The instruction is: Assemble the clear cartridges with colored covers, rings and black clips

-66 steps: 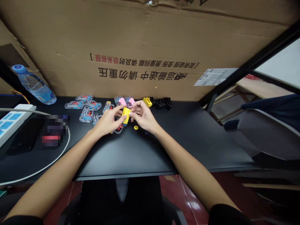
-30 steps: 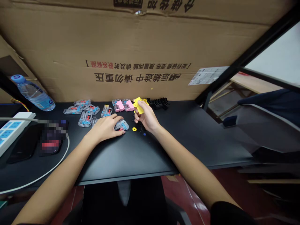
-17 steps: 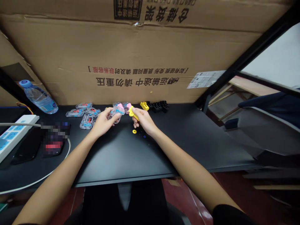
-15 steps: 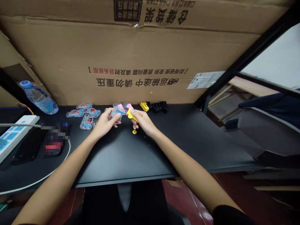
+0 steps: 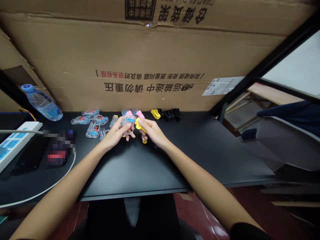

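Note:
My left hand (image 5: 115,134) is closed around a small clear plastic part (image 5: 128,120) with blue and red pieces inside. My right hand (image 5: 152,132) pinches a yellow plastic piece (image 5: 138,125) right beside that clear part; the two nearly touch above the black desk (image 5: 140,163). A yellow ring (image 5: 144,141) lies on the desk just under my right hand. Pink parts (image 5: 140,114) sit just behind my hands.
Several more clear parts (image 5: 93,120) lie to the left of my hands. A yellow block (image 5: 156,114) and black parts (image 5: 171,113) sit by the cardboard box (image 5: 150,56). A water bottle (image 5: 42,103), power strip (image 5: 15,137) and white cable (image 5: 47,180) are at the left.
My left hand picked up a clear part from the desk and raised it. My right hand brought the yellow piece down and left until it met the clear part.

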Demonstrator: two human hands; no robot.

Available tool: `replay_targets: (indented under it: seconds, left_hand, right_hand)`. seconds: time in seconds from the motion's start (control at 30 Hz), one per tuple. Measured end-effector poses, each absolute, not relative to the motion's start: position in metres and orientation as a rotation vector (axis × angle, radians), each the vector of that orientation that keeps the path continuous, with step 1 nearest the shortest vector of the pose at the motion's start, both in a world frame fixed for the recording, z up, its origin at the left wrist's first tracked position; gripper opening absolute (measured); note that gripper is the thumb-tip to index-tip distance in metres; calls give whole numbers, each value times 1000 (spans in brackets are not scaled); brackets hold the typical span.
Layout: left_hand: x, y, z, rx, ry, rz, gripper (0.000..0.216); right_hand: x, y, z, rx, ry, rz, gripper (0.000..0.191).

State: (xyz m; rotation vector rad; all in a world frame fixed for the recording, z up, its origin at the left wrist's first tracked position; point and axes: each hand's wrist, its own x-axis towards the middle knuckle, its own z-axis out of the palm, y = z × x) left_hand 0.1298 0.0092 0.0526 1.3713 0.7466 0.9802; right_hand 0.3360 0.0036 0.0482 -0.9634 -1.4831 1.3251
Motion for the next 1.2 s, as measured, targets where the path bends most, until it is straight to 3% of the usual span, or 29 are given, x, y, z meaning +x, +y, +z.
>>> replay_targets:
  seconds: [0.43, 0.7, 1.0, 1.2]
  left_hand:
    - [129, 5, 56, 1438, 820, 896, 50]
    - [132, 2, 50, 1492, 795, 824, 64]
    - [128, 8, 55, 1538, 800, 972, 51]
    - [125, 12, 56, 1477, 810, 1078, 54]
  right_hand:
    - [334, 0, 52, -984, -1445, 1340, 56]
    - [335, 0, 50, -963, -1577, 1311, 55]
    - [339, 4, 54, -972, -1481, 1345, 53]
    - [337, 3, 54, -1007, -1503, 1343, 52]
